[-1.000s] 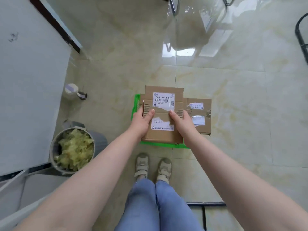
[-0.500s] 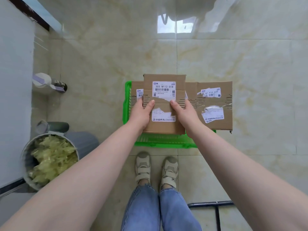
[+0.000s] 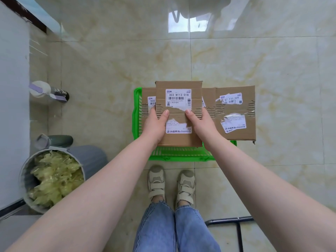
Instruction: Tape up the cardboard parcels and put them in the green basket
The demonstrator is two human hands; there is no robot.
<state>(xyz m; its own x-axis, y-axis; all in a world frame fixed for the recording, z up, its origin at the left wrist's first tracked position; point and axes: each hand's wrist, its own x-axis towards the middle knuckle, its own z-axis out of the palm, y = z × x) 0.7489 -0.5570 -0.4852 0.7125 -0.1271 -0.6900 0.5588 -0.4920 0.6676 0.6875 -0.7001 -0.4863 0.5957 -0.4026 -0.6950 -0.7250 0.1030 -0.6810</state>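
Both hands hold one parcel (image 3: 179,113) level above the green basket (image 3: 179,155): the left hand (image 3: 157,122) has its grip clamped on the parcel's left edge, thumb lying across the top face, and the right hand (image 3: 200,122) clamps the right edge the same way, thumb on top and the other fingers hidden beneath. On the top face of this parcel sits a white label (image 3: 178,98) reading 303 N113 018, torn through the middle, with corrugated strips exposed on both sides of the tear. Under it, inside the basket at the left, part of a second parcel (image 3: 148,106) shows with a label beginning 780. To the right a third parcel (image 3: 235,113) lies with its right part reaching past the basket's right rim; it bears torn labels and a patch of clear tape. A narrow strip of cardboard shows between this one and the held parcel, but whether it is a separate parcel cannot be told. The basket stands on the glossy tile floor (image 3: 254,60), just in front of the person's shoes (image 3: 171,184). At the left, a grey bin (image 3: 87,157) full of crumpled yellowish plastic stands near a white wall, and two bottles (image 3: 49,91) lie on the floor beyond it. A dark metal frame (image 3: 234,220) shows at the lower right.
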